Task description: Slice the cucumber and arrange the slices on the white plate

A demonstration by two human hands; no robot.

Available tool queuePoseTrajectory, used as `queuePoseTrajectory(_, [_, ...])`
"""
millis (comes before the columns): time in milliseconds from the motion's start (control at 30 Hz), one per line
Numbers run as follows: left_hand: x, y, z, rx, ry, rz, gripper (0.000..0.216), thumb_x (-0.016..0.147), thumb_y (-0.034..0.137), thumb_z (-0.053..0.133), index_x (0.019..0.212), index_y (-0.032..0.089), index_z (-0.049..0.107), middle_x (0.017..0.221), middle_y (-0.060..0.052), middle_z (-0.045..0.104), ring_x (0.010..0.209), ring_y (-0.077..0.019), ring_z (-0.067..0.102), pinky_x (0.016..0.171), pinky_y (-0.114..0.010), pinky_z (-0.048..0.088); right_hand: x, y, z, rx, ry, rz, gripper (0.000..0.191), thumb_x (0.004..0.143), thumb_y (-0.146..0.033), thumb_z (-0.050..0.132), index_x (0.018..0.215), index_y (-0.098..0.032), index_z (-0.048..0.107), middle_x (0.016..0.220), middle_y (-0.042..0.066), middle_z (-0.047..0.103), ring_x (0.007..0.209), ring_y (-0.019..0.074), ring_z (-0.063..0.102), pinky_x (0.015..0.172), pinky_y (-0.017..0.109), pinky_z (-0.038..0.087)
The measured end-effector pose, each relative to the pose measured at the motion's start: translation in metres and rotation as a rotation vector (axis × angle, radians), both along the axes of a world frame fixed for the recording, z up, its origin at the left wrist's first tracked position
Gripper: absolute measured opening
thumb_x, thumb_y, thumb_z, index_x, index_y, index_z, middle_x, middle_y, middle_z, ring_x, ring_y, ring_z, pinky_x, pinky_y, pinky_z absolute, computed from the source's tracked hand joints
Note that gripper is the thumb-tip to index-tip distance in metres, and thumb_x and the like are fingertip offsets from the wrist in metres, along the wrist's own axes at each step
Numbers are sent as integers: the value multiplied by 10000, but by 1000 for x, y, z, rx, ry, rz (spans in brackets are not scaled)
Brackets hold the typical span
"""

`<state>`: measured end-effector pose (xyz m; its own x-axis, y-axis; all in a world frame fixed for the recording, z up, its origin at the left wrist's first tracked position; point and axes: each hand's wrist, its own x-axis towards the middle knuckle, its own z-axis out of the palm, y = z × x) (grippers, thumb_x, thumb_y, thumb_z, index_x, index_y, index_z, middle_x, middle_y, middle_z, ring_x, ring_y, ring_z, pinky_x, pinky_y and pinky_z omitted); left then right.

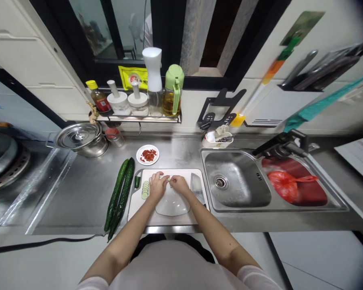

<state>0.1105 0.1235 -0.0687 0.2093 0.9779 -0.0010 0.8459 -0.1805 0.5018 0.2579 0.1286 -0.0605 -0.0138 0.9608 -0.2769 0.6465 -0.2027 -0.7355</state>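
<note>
My left hand and my right hand meet above a white plate on the white cutting board. Pinched between both hands' fingertips is a small pale green piece that looks like a cucumber slice, mostly hidden by the fingers. Just left of my left hand lies a row of overlapping cucumber slices. A short cucumber stub rests at the board's upper left. To the right of my right hand, a wide-bladed knife lies flat on the board.
Two whole cucumbers lie left of the board. Behind it stands a small dish of red bits. A lidded steel pot is at the back left. The double sink is at the right, with a red bag in its far basin.
</note>
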Motion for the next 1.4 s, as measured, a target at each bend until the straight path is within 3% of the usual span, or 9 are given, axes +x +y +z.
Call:
queuePoseTrajectory(333, [-1,-1,-7,46,10,-12,262,891,333,551,1110,359,692,1198,-75,541,1063,-260,447,892,-391,324,-5,3,-6,-40,-88,-33,200,770,-181,548,571,-193,565,556,-6,603,556,114,524,576,211,331])
queuePoseTrajectory(633, [-1,-2,-6,51,21,-13,264,890,320,556,1118,339,689,1184,-83,549,1065,-258,451,888,-389,332,-6,0,-7,-66,-204,-64,54,785,-176,555,752,-183,596,696,28,630,648,137,536,595,227,307])
queuePoseTrajectory(833, [0,-4,-5,85,105,-12,266,900,384,537,1125,353,677,1200,-65,561,1069,-255,455,864,-385,337,-6,-2,-4,-110,-255,-28,65,829,-203,544,833,-170,600,783,33,646,696,127,534,622,214,303])
queuePoseTrajectory(1400, [1,-4,-7,84,106,-14,255,889,346,559,1110,348,685,1187,-72,562,1063,-259,456,864,-388,335,-1,-14,2,-132,-373,40,122,863,-200,502,883,-171,619,845,52,664,748,144,562,616,233,288])
